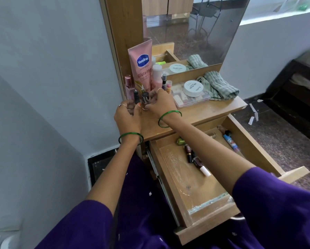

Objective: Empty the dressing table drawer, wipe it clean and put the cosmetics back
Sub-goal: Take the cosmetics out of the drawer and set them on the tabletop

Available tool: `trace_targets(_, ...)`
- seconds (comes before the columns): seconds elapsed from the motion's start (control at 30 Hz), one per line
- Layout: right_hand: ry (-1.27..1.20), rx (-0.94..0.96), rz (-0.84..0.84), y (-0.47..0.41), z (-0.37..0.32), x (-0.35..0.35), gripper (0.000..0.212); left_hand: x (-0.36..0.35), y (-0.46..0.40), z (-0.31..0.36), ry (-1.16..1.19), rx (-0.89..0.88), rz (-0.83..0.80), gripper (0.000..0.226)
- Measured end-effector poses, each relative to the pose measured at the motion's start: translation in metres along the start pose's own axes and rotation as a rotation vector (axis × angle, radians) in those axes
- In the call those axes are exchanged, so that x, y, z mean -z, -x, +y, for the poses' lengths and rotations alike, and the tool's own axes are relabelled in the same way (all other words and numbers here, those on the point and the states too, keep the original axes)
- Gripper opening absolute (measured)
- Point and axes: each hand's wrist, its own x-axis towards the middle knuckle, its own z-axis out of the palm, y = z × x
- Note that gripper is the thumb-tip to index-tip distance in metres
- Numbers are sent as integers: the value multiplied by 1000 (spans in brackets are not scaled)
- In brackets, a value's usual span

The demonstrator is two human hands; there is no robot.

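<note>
Wooden drawer (255, 144) holds about five cosmetics; both hands (127, 117) (161, 105) pinch two small bottles (145, 101) on top.

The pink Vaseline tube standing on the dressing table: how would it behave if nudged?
The Vaseline tube stands tall on its narrow cap end, leaning toward the mirror frame, so it would probably tip easily. It looks like a soft squeeze tube, likely yielding under fingers rather than breaking.

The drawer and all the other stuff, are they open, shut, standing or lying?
Wooden drawer: pulled open, some cosmetics inside.
Pink Vaseline tube: standing upright.
Green checked cloth: crumpled on the tabletop.
Round white jar: lid on.
Small dark bottle: upright between left hand and right hand.
</note>
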Motion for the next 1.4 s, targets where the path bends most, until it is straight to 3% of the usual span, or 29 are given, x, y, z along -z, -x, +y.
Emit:
trace_targets(0.13,-125,-12,-26,2,4,0,30,3,4,2,8,6,0,33)
trace_targets(0.3,-76,-10,-93,18,31,26,26,9,27,8,-9,-45,20,36)
trace_targets(0.43,-154,-83,-94,49,72,69,21,7,49,6,-63,-177,-14,34)
trace_targets(0.57,-86,-162,50,82,116,108,14,-3,74,16,-107,-415,-73,28)
trace_targets(0.67,41,-198,41,101,141,122,12,-16,87,20,-146,-535,-244,24)
trace_targets(0.8,328,-253,-184,114,159,122,12,-34,98,18,-236,-599,-528,15)
trace_targets(0.97,482,-299,-219,115,167,98,17,-52,105,15,-494,-345,-827,20)
trace_targets(1.1,576,-287,-234,110,162,81,18,-62,112,19,-801,-332,-1058,42)
trace_targets(1.2,639,-296,-284,108,155,77,31,-67,115,16,-890,-404,-1134,47)
trace_targets(1.4,631,-345,-306,109,154,74,56,-77,114,12,-1058,-575,-1230,33)
